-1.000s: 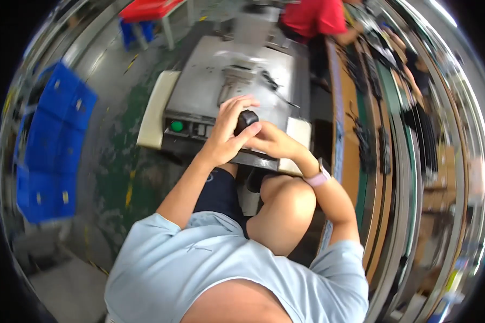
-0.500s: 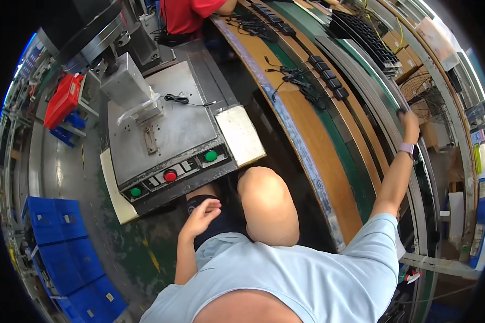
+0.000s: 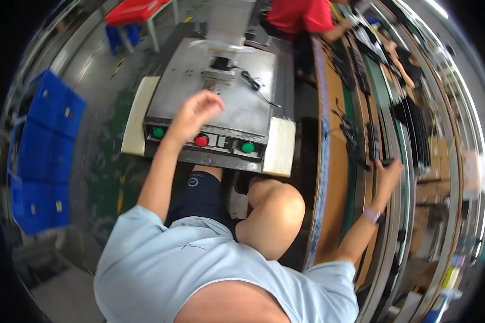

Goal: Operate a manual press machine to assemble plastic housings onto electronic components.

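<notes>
My left hand [image 3: 198,116] is raised over the front of the metal press [image 3: 242,107], fingers loosely stretched, blurred and holding nothing. Below it, two green buttons [image 3: 247,147] flank a red button [image 3: 201,140] on the front panel. In the press's fixture lies a black adapter [image 3: 221,63]; its coiled cable [image 3: 250,82] rests on the metal top. Out to the right, my right hand [image 3: 390,175] pinches a small dark block [image 3: 387,162], apparently another adapter, beside the end of a row of black adapters [image 3: 372,137] on the line.
Black cables [image 3: 352,142] lie on the wooden ledge at right. Upright black trays [image 3: 413,132] stand beyond the rails. A person in a red shirt [image 3: 299,16] and another person's arm [image 3: 399,62] are farther up. Blue bins [image 3: 46,156] line the left, a red crate [image 3: 134,12] behind.
The view has turned to the right. My left hand has risen from by my lap to over the press front. My right hand has come in from the far rail to the adapter row.
</notes>
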`<action>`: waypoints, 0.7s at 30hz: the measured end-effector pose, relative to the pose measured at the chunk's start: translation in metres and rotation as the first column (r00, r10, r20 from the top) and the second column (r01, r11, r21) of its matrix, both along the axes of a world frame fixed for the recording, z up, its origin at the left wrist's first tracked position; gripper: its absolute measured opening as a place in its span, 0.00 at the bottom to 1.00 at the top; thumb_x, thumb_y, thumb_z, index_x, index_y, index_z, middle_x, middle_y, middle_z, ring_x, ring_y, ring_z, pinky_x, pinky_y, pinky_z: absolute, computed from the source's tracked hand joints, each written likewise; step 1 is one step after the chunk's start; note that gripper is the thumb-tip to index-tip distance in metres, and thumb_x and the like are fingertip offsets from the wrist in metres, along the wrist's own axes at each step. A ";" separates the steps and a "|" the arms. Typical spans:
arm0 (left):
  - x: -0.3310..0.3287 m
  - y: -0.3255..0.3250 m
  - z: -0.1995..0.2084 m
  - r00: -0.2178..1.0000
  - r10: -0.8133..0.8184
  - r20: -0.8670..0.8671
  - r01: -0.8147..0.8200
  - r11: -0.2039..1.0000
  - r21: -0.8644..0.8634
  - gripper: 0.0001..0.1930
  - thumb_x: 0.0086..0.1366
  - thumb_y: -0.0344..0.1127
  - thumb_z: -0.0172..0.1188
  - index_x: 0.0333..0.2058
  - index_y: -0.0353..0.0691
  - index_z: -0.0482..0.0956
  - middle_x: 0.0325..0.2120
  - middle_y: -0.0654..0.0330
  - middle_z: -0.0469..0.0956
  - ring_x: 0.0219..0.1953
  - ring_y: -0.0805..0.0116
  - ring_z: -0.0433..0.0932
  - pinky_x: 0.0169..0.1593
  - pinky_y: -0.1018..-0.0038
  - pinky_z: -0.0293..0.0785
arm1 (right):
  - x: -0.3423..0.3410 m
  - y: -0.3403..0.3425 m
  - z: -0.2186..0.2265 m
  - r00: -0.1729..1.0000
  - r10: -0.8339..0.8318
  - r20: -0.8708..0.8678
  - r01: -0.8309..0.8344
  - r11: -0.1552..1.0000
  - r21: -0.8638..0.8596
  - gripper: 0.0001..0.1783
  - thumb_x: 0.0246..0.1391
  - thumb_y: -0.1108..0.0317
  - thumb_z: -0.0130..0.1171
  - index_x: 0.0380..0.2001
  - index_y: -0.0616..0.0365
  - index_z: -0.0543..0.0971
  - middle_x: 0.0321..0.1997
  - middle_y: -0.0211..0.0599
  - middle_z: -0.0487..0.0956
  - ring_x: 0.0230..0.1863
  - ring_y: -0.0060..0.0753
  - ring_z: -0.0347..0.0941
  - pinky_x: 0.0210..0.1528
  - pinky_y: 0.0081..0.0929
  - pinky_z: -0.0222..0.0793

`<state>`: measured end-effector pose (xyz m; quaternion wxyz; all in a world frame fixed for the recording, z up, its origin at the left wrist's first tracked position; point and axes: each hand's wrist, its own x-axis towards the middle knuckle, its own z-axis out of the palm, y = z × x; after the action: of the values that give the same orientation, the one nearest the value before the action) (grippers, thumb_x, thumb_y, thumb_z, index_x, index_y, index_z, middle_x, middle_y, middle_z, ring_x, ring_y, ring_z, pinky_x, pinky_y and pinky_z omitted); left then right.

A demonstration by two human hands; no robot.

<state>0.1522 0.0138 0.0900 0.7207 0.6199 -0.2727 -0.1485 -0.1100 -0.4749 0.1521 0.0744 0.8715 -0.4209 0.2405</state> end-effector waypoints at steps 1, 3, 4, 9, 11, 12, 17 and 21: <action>0.026 0.006 -0.005 0.988 0.147 -0.045 -0.147 0.989 -0.004 0.05 0.63 0.25 0.57 0.38 0.40 0.76 0.32 0.64 0.78 0.34 0.75 0.75 0.42 0.80 0.72 | 0.001 0.011 0.027 0.990 0.117 0.077 -0.109 0.989 -0.100 0.30 0.42 0.65 0.73 0.49 0.59 0.74 0.43 0.47 0.75 0.39 0.50 0.75 0.43 0.42 0.75; 0.091 0.010 -0.029 0.914 0.375 0.158 -0.387 0.921 0.052 0.09 0.59 0.29 0.62 0.39 0.39 0.77 0.32 0.63 0.79 0.33 0.74 0.76 0.41 0.78 0.73 | 0.007 0.045 0.084 0.876 0.407 0.258 -0.373 0.912 -0.172 0.32 0.47 0.73 0.68 0.58 0.55 0.71 0.48 0.47 0.75 0.45 0.43 0.76 0.50 0.36 0.76; 0.116 0.010 -0.037 0.839 0.449 0.308 -0.496 0.863 0.094 0.11 0.58 0.30 0.65 0.39 0.39 0.77 0.32 0.61 0.80 0.34 0.72 0.77 0.43 0.76 0.73 | 0.018 0.069 0.108 0.710 0.527 0.466 -0.564 0.823 -0.072 0.30 0.50 0.76 0.64 0.59 0.54 0.71 0.50 0.47 0.75 0.47 0.43 0.76 0.52 0.33 0.76; 0.163 -0.026 -0.041 0.758 0.222 0.613 -0.365 0.924 0.117 0.31 0.54 0.29 0.69 0.56 0.41 0.66 0.43 0.53 0.80 0.47 0.63 0.78 0.52 0.70 0.71 | 0.070 0.131 0.136 0.406 0.610 0.681 -0.838 0.546 0.010 0.26 0.56 0.80 0.57 0.59 0.56 0.70 0.54 0.47 0.76 0.50 0.40 0.76 0.54 0.31 0.75; 0.163 -0.017 -0.041 0.911 0.151 0.384 -0.206 0.973 0.105 0.37 0.53 0.28 0.70 0.60 0.42 0.61 0.46 0.51 0.79 0.48 0.63 0.78 0.53 0.72 0.71 | 0.114 0.143 0.107 0.438 0.648 0.623 -0.876 0.464 0.133 0.26 0.57 0.76 0.58 0.60 0.58 0.70 0.53 0.46 0.77 0.49 0.38 0.76 0.52 0.30 0.74; 0.161 -0.010 -0.041 0.944 0.148 0.295 -0.156 0.988 0.005 0.38 0.53 0.29 0.70 0.61 0.41 0.61 0.48 0.50 0.78 0.49 0.62 0.77 0.54 0.71 0.70 | 0.135 0.160 0.095 0.515 0.669 0.536 -0.852 0.472 0.229 0.25 0.57 0.75 0.58 0.59 0.60 0.71 0.51 0.45 0.78 0.48 0.35 0.75 0.49 0.26 0.72; 0.111 0.022 -0.029 0.992 -0.078 -0.095 0.024 0.883 -0.469 0.39 0.55 0.29 0.68 0.64 0.39 0.59 0.54 0.44 0.73 0.53 0.57 0.75 0.59 0.68 0.68 | 0.257 0.213 -0.008 0.374 0.689 0.621 -0.910 0.143 0.389 0.25 0.57 0.74 0.59 0.59 0.60 0.71 0.53 0.40 0.76 0.49 0.32 0.72 0.50 0.23 0.69; 0.017 0.054 -0.030 0.857 -0.410 -0.312 -0.097 0.466 -0.879 0.36 0.61 0.36 0.66 0.65 0.43 0.59 0.53 0.51 0.70 0.52 0.60 0.73 0.55 0.63 0.73 | 0.340 0.244 -0.067 0.219 0.903 0.370 -0.961 0.134 0.242 0.28 0.55 0.71 0.61 0.60 0.57 0.70 0.53 0.43 0.73 0.50 0.38 0.71 0.50 0.26 0.69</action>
<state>0.1688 0.0679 0.0599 0.9588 0.0788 -0.1780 -0.2069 0.2299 -0.2307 0.0853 -0.3108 0.9151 0.1684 0.1938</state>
